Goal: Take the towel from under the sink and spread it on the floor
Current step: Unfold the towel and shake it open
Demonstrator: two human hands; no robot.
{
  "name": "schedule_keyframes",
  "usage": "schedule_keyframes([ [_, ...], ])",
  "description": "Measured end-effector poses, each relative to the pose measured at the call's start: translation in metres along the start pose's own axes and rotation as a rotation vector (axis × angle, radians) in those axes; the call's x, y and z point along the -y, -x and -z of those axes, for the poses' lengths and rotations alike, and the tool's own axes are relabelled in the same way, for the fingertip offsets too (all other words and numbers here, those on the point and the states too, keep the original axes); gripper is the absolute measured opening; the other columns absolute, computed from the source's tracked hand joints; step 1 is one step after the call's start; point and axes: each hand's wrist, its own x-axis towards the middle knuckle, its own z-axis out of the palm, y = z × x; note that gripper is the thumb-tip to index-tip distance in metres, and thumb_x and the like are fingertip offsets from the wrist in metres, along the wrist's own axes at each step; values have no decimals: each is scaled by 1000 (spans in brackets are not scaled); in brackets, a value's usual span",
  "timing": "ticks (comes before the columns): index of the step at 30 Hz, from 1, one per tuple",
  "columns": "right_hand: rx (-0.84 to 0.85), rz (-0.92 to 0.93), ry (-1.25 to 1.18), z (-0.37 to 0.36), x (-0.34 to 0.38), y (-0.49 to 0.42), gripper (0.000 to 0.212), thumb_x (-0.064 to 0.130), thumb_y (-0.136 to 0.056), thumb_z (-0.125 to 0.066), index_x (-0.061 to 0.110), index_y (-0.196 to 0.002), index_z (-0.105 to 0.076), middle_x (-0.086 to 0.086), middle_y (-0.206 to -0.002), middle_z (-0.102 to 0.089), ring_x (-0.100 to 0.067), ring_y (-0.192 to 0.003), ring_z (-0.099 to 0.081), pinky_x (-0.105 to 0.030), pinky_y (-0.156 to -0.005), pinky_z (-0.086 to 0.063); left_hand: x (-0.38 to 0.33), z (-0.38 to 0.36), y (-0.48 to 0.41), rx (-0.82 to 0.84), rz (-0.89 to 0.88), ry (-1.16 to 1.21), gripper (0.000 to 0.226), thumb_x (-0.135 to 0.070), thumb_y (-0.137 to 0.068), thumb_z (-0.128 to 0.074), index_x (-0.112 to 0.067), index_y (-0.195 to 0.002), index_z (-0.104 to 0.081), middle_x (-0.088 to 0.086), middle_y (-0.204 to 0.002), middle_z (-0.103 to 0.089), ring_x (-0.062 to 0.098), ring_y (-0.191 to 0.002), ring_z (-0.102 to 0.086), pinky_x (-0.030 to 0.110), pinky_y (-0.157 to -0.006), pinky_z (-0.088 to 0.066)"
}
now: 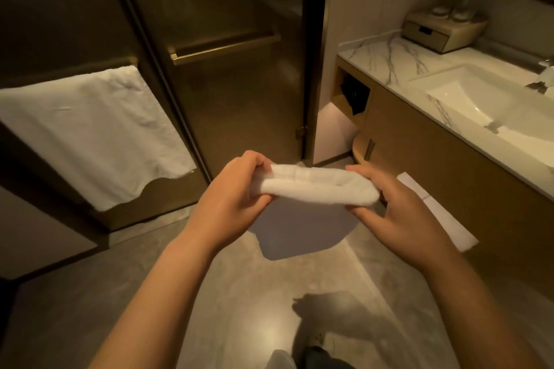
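A folded white towel (317, 187) is held at mid-height above the grey tiled floor (269, 293). My left hand (230, 195) grips its left end and my right hand (398, 213) grips its right end, thumbs on top. Part of the towel hangs down below in shadow (299, 231). The white sink (485, 105) sits in a marble counter at the right, above a wooden cabinet (434, 159) with an open shelf (353, 99) at its left end.
Glass shower doors (227, 69) with a brass handle stand ahead. Another white towel (90, 129) hangs on the left door's bar. A white mat or sheet (434, 213) lies on the floor by the cabinet. A small drawer box (440, 30) stands on the counter.
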Motion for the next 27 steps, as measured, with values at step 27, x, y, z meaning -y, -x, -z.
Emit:
schedule_keyframes([
  [27, 63, 132, -15, -31, 131, 344, 35, 27, -89, -60, 22, -122, -48, 13, -116, -52, 3, -102, -48, -3, -78, -38, -123, 18, 365, -59, 198, -76, 35, -19, -79, -71, -40, -91, -45, -15, -104, -50, -5, -93, -38, -1, -79, -29],
])
